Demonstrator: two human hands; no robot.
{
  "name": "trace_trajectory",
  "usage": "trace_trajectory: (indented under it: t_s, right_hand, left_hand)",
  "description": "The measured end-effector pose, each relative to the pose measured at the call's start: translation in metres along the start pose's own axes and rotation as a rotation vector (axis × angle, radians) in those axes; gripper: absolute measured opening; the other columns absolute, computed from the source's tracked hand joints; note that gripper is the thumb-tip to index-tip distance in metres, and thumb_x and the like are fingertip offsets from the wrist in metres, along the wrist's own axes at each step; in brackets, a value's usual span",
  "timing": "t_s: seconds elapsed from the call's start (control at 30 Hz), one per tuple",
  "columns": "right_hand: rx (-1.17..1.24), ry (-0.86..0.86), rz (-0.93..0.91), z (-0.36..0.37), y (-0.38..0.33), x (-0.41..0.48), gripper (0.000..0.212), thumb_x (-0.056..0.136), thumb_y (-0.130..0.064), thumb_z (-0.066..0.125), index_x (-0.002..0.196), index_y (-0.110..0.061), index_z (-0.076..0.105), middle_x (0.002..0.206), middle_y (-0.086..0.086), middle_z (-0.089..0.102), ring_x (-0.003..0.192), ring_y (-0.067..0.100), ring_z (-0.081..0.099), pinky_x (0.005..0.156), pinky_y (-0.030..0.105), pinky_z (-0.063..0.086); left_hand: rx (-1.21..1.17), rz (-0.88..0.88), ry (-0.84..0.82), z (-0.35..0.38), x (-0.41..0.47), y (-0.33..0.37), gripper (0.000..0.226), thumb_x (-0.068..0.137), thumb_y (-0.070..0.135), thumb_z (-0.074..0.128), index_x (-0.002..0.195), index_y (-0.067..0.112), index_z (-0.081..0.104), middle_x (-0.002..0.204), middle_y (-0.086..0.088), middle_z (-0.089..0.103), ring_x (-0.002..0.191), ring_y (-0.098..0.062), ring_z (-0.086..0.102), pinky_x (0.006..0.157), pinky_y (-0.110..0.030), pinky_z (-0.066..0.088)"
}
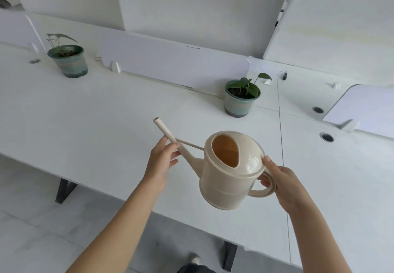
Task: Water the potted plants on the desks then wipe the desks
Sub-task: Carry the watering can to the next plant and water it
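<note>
- We hold the watering can [226, 179] in the air over the bench [96, 123], short of the nearer potted plant [242, 100]; the farther potted plant [68, 59] stands well left.
- Our right hand [283, 183] curls round the loop handle [264, 191]; our left hand [162, 162] pinches the spout [168, 136].
- It looks like stiff, smooth plastic, probably light. Water inside would shift, so we carry it by the handle and only steady the thin spout.

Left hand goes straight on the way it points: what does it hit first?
The left hand pinches the cream plastic watering can's spout. Beyond, likely bare white desk, then the white divider panel; depth unclear.
</note>
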State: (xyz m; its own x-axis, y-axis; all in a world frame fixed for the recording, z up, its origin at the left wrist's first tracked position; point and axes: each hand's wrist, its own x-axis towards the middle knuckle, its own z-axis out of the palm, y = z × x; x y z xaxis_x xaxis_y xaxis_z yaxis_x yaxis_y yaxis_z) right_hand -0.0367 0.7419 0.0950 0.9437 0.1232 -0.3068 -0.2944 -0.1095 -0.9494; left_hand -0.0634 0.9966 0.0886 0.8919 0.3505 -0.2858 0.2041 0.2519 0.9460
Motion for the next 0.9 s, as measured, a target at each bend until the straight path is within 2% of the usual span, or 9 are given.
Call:
trace_trajectory:
  t_s: [0.1, 0.3, 0.37, 0.43, 0.5, 0.6, 0.7, 0.9]
  right_hand:
    - [0.04, 0.047, 0.01, -0.005, -0.003, 0.022, 0.039, 0.089, -0.034, 0.049, 0.064, -0.01, 0.067, 0.053, -0.009, 0.064, 0.063, 0.005, 0.061, 0.074, 0.026, 0.041]
    - [0.102, 0.16, 0.038, -0.017, -0.014, 0.05, 0.037, 0.089, -0.032, 0.048, 0.067, -0.009, 0.067, 0.056, -0.01, 0.068, 0.06, -0.004, 0.065, 0.08, 0.03, 0.039]
    - [0.104, 0.208, 0.039, -0.019, -0.017, 0.054, 0.037, 0.09, -0.031, 0.048, 0.067, -0.008, 0.066, 0.055, -0.011, 0.069, 0.06, -0.004, 0.066, 0.082, 0.031, 0.038]
    - [0.115, 0.267, 0.059, -0.02, -0.018, 0.058, 0.036, 0.089, -0.032, 0.049, 0.068, -0.009, 0.067, 0.059, -0.012, 0.071, 0.068, 0.0, 0.067, 0.085, 0.032, 0.037]
    - [0.14, 0.363, 0.087, -0.021, -0.02, 0.058, 0.035, 0.089, -0.032, 0.05, 0.069, -0.008, 0.067, 0.059, -0.013, 0.071, 0.079, 0.007, 0.065, 0.086, 0.032, 0.037]
    - [0.173, 0.498, 0.089, -0.02, -0.028, 0.057, 0.035, 0.088, -0.032, 0.053, 0.067, -0.007, 0.066, 0.057, -0.009, 0.071, 0.08, 0.01, 0.063, 0.083, 0.03, 0.038]
    - [0.189, 0.617, 0.108, -0.017, -0.038, 0.061, 0.035, 0.086, -0.034, 0.056, 0.067, -0.006, 0.064, 0.072, 0.002, 0.068, 0.076, 0.012, 0.062, 0.076, 0.03, 0.039]
    - [0.211, 0.766, 0.149, -0.004, -0.045, 0.073, 0.038, 0.083, -0.036, 0.059, 0.07, -0.001, 0.061, 0.076, 0.005, 0.068, 0.08, 0.012, 0.062, 0.07, 0.025, 0.042]
  left_hand:
    - [0.053, 0.001, -0.041, 0.017, 0.034, 0.007, 0.029, 0.091, 0.015, 0.047, 0.118, 0.022, 0.055, 0.105, 0.001, 0.062, 0.101, -0.021, 0.063, 0.093, -0.035, 0.041]
    - [0.056, -0.033, -0.097, 0.057, 0.089, 0.015, 0.036, 0.091, 0.017, 0.047, 0.127, 0.019, 0.053, 0.107, 0.0, 0.061, 0.102, -0.022, 0.062, 0.082, -0.03, 0.042]
    - [0.061, -0.033, -0.132, 0.07, 0.104, 0.016, 0.029, 0.091, 0.017, 0.047, 0.117, 0.018, 0.059, 0.101, 0.0, 0.062, 0.099, -0.022, 0.061, 0.08, -0.03, 0.042]
    - [0.059, -0.046, -0.196, 0.085, 0.121, 0.015, 0.021, 0.091, 0.013, 0.045, 0.099, 0.02, 0.063, 0.091, 0.003, 0.062, 0.096, -0.022, 0.06, 0.078, -0.03, 0.042]
    - [0.05, -0.067, -0.28, 0.098, 0.133, 0.013, 0.027, 0.088, 0.005, 0.041, 0.093, 0.02, 0.063, 0.091, 0.002, 0.062, 0.097, -0.022, 0.057, 0.078, -0.029, 0.04]
    - [0.006, -0.074, -0.399, 0.114, 0.148, 0.013, 0.034, 0.075, 0.004, 0.043, 0.098, 0.02, 0.062, 0.099, 0.001, 0.063, 0.097, -0.022, 0.054, 0.08, -0.029, 0.038]
    - [-0.009, -0.123, -0.486, 0.128, 0.165, 0.015, 0.046, 0.06, 0.01, 0.042, 0.1, 0.021, 0.063, 0.101, 0.0, 0.063, 0.095, -0.02, 0.052, 0.08, -0.027, 0.039]
    - [0.056, -0.163, -0.596, 0.156, 0.195, 0.008, 0.06, 0.07, 0.008, 0.046, 0.13, 0.009, 0.05, 0.113, -0.007, 0.058, 0.101, -0.021, 0.048, 0.078, -0.025, 0.042]
